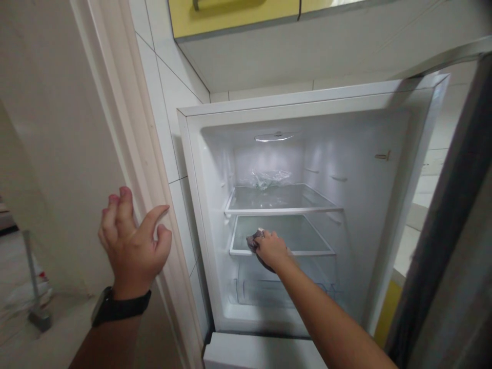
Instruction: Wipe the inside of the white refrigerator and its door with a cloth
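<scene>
Inside a white fridge (384,215), my right hand (273,250) is closed on a crumpled dark grey cloth (253,240) at the front left of the lower glass shelf (295,233). Part of the cloth hangs below the shelf's white front edge. On the upper glass shelf (280,197) lies a clear plastic bag (271,178). A clear drawer (265,292) sits at the bottom, partly behind my right forearm. My left hand (134,236), with a black watch on its wrist, is raised by the beige door frame (134,102), fingers apart and holding nothing. Whether it touches the frame I cannot tell.
The opened fridge door (442,220) stands close on the right, with a dark seal. Yellow cabinets (234,15) hang above the fridge. White wall tiles (169,92) fill the gap at its left. A long-handled broom or dustpan (38,315) stands on the floor far left.
</scene>
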Demonstrator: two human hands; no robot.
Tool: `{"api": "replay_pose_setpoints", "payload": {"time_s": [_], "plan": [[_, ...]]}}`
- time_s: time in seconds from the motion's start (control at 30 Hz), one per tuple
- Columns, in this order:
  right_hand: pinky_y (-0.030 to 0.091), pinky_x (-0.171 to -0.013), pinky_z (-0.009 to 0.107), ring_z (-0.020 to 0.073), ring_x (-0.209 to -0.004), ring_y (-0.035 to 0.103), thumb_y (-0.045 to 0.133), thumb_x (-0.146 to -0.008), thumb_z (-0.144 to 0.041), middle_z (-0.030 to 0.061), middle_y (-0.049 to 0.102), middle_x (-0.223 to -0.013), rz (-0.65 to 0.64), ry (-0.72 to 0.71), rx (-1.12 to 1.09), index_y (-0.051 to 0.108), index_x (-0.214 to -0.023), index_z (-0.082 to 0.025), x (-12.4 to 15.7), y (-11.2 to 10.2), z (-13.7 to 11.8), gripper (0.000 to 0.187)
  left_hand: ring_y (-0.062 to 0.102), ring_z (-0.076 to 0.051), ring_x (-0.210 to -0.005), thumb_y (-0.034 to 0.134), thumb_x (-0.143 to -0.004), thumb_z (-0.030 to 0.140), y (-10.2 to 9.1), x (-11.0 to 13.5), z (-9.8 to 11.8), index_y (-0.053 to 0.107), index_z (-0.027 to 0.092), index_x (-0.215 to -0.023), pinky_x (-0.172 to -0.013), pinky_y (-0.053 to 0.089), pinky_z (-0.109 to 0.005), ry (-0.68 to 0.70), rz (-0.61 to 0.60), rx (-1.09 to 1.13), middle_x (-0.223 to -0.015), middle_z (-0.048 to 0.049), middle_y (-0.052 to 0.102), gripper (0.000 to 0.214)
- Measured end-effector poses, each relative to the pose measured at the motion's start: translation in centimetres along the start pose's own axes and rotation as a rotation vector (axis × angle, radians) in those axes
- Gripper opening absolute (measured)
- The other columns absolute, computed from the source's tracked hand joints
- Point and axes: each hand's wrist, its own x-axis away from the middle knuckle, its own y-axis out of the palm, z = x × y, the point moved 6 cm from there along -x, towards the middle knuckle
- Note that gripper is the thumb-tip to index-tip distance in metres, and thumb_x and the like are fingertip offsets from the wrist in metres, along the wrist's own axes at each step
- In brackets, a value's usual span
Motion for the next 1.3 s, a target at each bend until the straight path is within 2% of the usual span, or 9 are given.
{"api": "replay_pose_setpoints", "payload": {"time_s": [0.2, 0.33, 0.47, 0.7, 0.87, 1.1, 1.3], "plan": [[0.051, -0.087, 0.043, 0.0315, -0.114, 0.060, 0.044, -0.094, -0.034, 0.0117, 0.065, -0.132, 0.023, 0.217, 0.057, 0.074, -0.115, -0.030, 2.3, -0.9, 9.1, 0.037, 0.027, -0.046, -0.157, 0.071, -0.078, 0.011, 0.0, 0.0, 0.0, 0.072, 0.028, -0.125, -0.126, 0.028, -0.070, 0.005, -0.005, -0.004, -0.175, -0.0055, 0.021, 0.050], [0.052, -0.086, 0.045, 0.0338, -0.111, 0.062, 0.046, -0.093, -0.037, 0.0159, 0.064, -0.127, 0.027, 0.373, 0.090, 0.073, -0.120, -0.028, 3.7, -1.6, 15.1, 0.039, 0.027, -0.046, -0.157, 0.070, -0.080, 0.012, 0.0, 0.0, 0.1, 0.072, 0.025, -0.125, -0.126, 0.028, -0.070, 0.015, -0.008, -0.015, -0.175, -0.0081, 0.022, 0.047], [0.052, -0.086, 0.044, 0.0336, -0.112, 0.063, 0.046, -0.094, -0.042, 0.0166, 0.064, -0.125, 0.024, 0.448, 0.112, 0.072, -0.121, -0.027, 4.1, -1.6, 18.2, 0.041, 0.028, -0.047, -0.156, 0.072, -0.078, 0.012, 0.0, 0.0, 0.0, 0.073, 0.025, -0.124, -0.125, 0.029, -0.070, 0.017, 0.003, -0.008, -0.175, -0.0086, 0.023, 0.048], [0.051, -0.086, 0.043, 0.0338, -0.110, 0.064, 0.045, -0.094, -0.043, 0.0159, 0.064, -0.120, 0.064, 0.426, 0.147, 0.072, -0.119, -0.027, 4.2, -1.1, 18.2, 0.040, 0.025, -0.045, -0.158, 0.069, -0.082, 0.012, -0.1, 0.0, 0.2, 0.072, 0.026, -0.126, -0.127, 0.027, -0.068, -0.007, -0.035, -0.018, -0.176, -0.0063, 0.019, 0.046], [0.051, -0.086, 0.044, 0.0334, -0.110, 0.063, 0.046, -0.094, -0.045, 0.0164, 0.064, -0.122, 0.069, 0.409, 0.149, 0.072, -0.120, -0.027, 4.4, -1.0, 18.2, 0.041, 0.028, -0.046, -0.157, 0.070, -0.082, 0.015, -0.1, 0.0, 0.3, 0.073, 0.025, -0.123, -0.126, 0.029, -0.068, 0.001, -0.007, -0.030, -0.175, -0.0068, 0.022, 0.042], [0.052, -0.084, 0.046, 0.0344, -0.110, 0.061, 0.042, -0.096, -0.042, 0.0182, 0.063, -0.123, 0.084, 0.362, 0.165, 0.073, -0.116, -0.023, 4.5, -1.1, 17.1, 0.041, 0.026, -0.045, -0.158, 0.069, -0.082, 0.012, -0.1, -0.2, 0.4, 0.072, 0.025, -0.123, -0.126, 0.029, -0.069, -0.011, -0.013, -0.018, -0.175, -0.0076, 0.021, 0.043], [0.053, -0.086, 0.047, 0.0359, -0.114, 0.059, 0.044, -0.096, -0.041, 0.0188, 0.062, -0.132, 0.065, 0.329, 0.199, 0.071, -0.122, -0.023, 4.7, -1.2, 16.2, 0.042, 0.025, -0.043, -0.159, 0.069, -0.081, 0.011, 0.0, -0.1, 0.3, 0.072, 0.028, -0.124, -0.126, 0.027, -0.069, -0.022, -0.017, -0.002, -0.176, -0.0048, 0.019, 0.047]]}}
